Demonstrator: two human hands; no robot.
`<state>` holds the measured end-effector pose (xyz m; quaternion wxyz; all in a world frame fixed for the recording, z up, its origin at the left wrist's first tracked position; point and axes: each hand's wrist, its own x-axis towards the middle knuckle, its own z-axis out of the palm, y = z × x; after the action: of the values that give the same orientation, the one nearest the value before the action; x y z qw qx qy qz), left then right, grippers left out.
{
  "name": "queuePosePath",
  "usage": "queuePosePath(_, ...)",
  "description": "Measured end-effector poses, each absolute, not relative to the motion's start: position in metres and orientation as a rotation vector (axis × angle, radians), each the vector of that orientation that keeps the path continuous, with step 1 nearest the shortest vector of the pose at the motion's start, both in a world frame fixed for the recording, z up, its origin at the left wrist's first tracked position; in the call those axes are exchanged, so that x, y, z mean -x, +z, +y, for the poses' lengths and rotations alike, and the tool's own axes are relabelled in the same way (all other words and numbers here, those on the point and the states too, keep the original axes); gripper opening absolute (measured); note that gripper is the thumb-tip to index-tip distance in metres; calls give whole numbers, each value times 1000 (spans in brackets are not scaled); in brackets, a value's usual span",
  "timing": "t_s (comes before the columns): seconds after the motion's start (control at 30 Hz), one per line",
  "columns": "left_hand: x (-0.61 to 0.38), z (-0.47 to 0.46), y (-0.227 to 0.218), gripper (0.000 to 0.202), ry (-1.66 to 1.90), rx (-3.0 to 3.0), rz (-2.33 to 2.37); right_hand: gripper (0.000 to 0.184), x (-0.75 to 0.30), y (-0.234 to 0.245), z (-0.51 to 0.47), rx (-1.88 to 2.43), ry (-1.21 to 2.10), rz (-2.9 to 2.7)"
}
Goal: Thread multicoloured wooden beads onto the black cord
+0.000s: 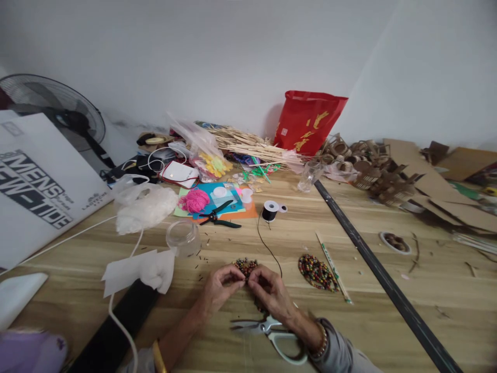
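Observation:
My left hand [218, 288] and my right hand [268, 290] meet fingertip to fingertip low in the middle of the wooden table [388, 331], both pinched over a small heap of coloured beads [245, 266]. What the fingertips grip is too small to make out. A thin black thread [267, 246] runs from my right hand up to a black spool [269, 211]. A second, larger patch of coloured beads [316, 271] lies just right of my right hand. White-handled scissors [272, 331] lie under my right wrist.
A clear jar [183, 239] and crumpled white tissue [149, 269] lie to the left. Black pliers [216, 216], pink yarn [193, 200], a long dark metal rod [373, 269], a red bag [308, 122], cardboard pieces [423, 181] and a white box [39, 186] surround the spot.

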<state>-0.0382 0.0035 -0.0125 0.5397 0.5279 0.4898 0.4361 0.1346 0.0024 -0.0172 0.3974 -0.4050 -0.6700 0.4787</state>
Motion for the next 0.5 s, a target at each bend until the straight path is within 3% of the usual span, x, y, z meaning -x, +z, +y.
queuePosePath(0.5, 39, 3, -13, 5, 1019, -1249, 1141, 25, -135, -19, 3, 1033, 1240, -1700)
